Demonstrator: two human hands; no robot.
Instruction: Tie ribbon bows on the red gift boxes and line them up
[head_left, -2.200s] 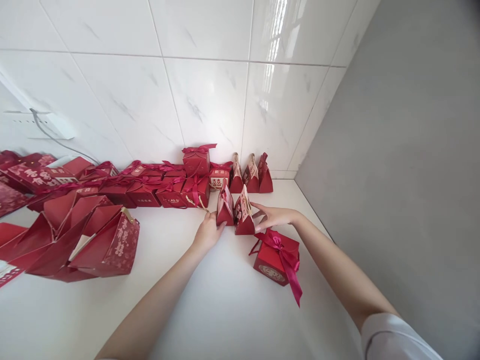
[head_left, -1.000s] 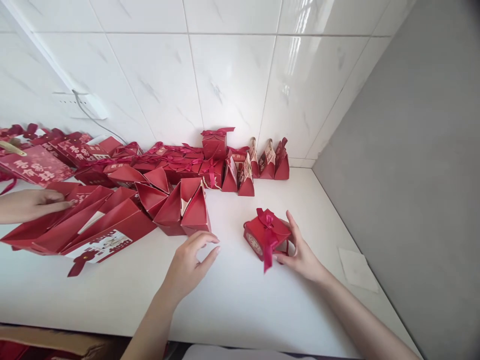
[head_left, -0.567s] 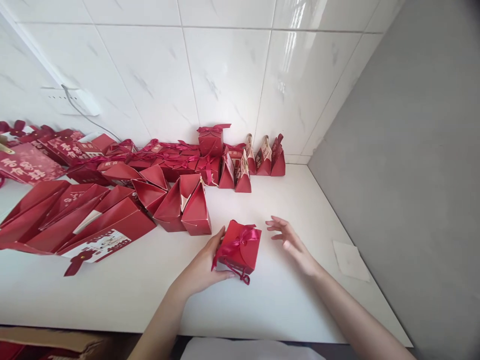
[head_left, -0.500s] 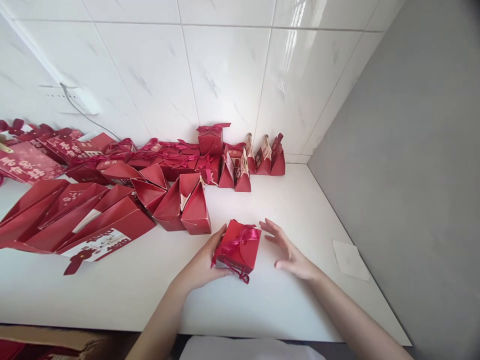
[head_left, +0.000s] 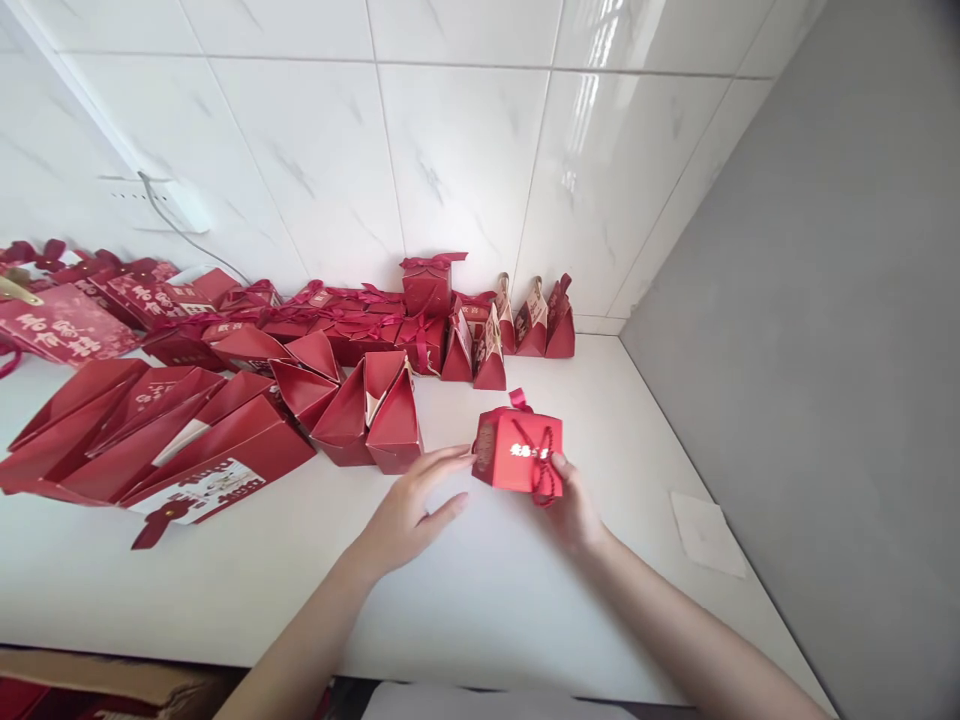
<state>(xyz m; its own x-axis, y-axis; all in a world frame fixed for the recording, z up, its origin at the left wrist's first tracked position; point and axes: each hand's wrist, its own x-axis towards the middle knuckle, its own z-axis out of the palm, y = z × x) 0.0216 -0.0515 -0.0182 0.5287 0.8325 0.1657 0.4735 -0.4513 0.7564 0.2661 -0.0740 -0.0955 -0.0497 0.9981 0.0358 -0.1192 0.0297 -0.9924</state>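
Note:
A small red gift box (head_left: 510, 465) with white lettering and a dark red cord bow on its side is tilted so that this side faces me. My right hand (head_left: 576, 505) grips it from the right, thumb on the lettered side near the cord; its other fingers are hidden behind the box. To the left, my left hand (head_left: 416, 510) has its fingers stretched out and apart, fingertips at the box's left edge; whether they touch it I cannot tell.
Several large red gift boxes (head_left: 217, 450) lie at the left of the white table (head_left: 480, 600). Rows of ribboned boxes (head_left: 367, 325) and triangular boxes (head_left: 490, 360) stand by the tiled wall. A white sheet (head_left: 707, 533) lies at the right; a cardboard carton (head_left: 112, 680) is below the front edge.
The gift box has passed from my left hand to my right and moved right. It has turned, so its lettered side shows instead of the ribbon bow on top.

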